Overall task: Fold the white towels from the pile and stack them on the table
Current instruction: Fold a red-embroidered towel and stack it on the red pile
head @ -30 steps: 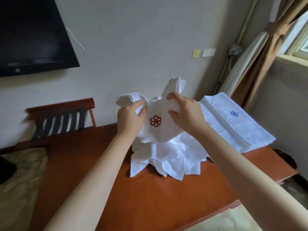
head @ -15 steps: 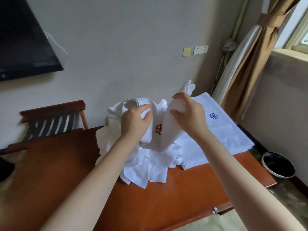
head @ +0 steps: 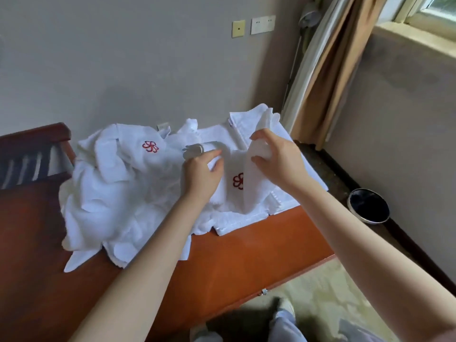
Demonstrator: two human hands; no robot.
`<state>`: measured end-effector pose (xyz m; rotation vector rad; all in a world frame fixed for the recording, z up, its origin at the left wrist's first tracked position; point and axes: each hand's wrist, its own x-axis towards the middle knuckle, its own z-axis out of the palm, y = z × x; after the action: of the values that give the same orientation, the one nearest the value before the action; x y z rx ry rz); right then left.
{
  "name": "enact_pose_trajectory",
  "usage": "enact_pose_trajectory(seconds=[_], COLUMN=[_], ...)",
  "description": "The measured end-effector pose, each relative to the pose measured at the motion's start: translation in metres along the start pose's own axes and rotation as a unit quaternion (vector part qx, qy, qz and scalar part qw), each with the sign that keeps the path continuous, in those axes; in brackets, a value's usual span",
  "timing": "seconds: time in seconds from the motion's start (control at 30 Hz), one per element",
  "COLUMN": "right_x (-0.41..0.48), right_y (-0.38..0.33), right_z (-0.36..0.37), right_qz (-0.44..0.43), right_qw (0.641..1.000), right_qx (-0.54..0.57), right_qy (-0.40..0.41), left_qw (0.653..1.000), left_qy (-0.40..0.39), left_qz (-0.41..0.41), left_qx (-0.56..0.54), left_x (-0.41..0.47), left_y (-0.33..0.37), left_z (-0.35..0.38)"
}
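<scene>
On the table [head: 222, 267], a loose pile [head: 103, 193] of white towels spreads over the back left, one of them showing a red emblem [head: 150, 146]. Just right of the pile, both hands hold one towel [head: 232, 166] raised a little above the rest, its own red emblem [head: 238, 181] half hidden by a fold. The left hand [head: 199, 176] pinches a rolled edge of the towel between thumb and curled fingers. The right hand [head: 278, 161] clamps thumb and forefinger on an upright fold, whose top corner sticks up above the fingers. The two hands are near each other, apart, with the cloth sagging between them. Beneath and behind the held towel lies a flat stack [head: 243, 124] of folded towels at the table's right end, touching the pile. A slatted chair [head: 32, 159] stands beyond the table on the left. A black bin [head: 369, 206] sits on the floor to the right, near a tan curtain [head: 328, 70].
</scene>
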<state>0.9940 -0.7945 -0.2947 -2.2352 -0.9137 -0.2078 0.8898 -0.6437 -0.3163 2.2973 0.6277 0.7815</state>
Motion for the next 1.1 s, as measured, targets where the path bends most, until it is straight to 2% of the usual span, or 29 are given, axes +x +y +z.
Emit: enact_pose_trajectory(seconds=[0.1,0.27,0.4,0.57,0.7,0.8,0.9,1.1], right_x=[0.008,0.023,0.041,0.059,0.077,0.096,0.108,0.129], right_y=[0.032,0.065,0.078,0.098,0.112,0.122,0.139,0.183], right_z=[-0.002,-0.019,-0.03,-0.05,-0.071,-0.083,-0.086,-0.084], right_qz=[-0.037,-0.066,-0.07,-0.075,-0.115,-0.138,-0.16,-0.193], right_qw=[0.997,0.991,0.987,0.991,0.986,0.983,0.978,0.961], right_qx=[0.043,0.08,0.103,0.063,0.027,0.022,0.035,0.078], right_qy=[-0.055,-0.086,-0.102,-0.092,-0.118,-0.118,-0.126,-0.183], left_qw=[0.998,0.993,0.991,0.993,0.986,0.983,0.983,0.971], left_qy=[0.022,0.022,0.057,0.063,0.132,0.14,0.148,0.189], left_qz=[-0.043,-0.078,-0.097,-0.093,-0.091,-0.094,-0.093,-0.145], left_qx=[0.042,0.081,0.073,0.021,-0.039,-0.064,-0.063,-0.029], left_x=[-0.006,-0.003,0.006,0.021,0.037,0.043,0.05,0.052], left_y=[0.01,0.049,0.066,0.075,0.09,0.107,0.118,0.142], left_z=[0.019,0.042,0.057,0.082,0.102,0.117,0.135,0.178])
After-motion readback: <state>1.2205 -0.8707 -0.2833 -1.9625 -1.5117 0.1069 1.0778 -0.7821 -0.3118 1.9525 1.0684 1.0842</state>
